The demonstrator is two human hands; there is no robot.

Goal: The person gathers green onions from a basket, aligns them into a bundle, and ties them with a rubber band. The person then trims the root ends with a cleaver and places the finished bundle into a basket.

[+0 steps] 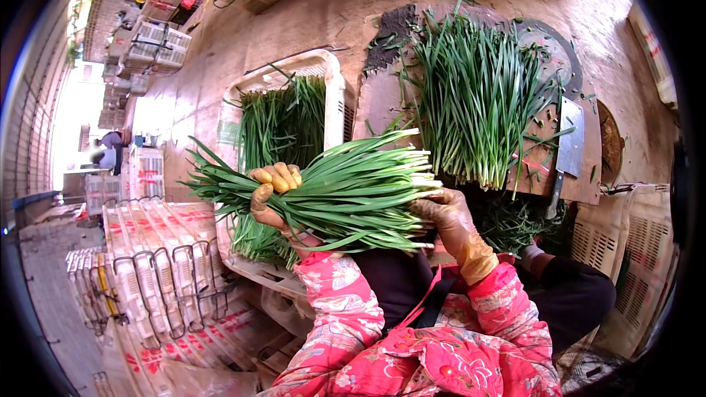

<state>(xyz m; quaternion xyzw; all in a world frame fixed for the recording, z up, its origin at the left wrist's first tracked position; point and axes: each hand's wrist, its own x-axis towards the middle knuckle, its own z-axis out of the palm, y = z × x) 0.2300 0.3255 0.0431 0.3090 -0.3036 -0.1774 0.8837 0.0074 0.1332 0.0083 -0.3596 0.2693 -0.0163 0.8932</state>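
Note:
A large bunch of green garlic chives (353,193) lies across my lap, its pale stem ends to the right. My left hand (274,187), in a yellowish glove, grips the leafy part. My right hand (449,220), also gloved, is at the stem ends; its fingers are partly hidden, so its hold is unclear. Beneath and beyond the left hand, a white plastic crate (333,80) holds more chives (276,127). Ahead on the right, a loose pile of chives (474,99) lies on a board, with a cleaver (570,138) beside it, its handle towards me.
Stacked white crates with wire handles (160,248) stand at the left. More crates (634,248) stand at the right. Leaf trimmings (510,220) lie below the board (584,182). A round wooden piece (611,143) is right of the cleaver. A person (112,149) is far left.

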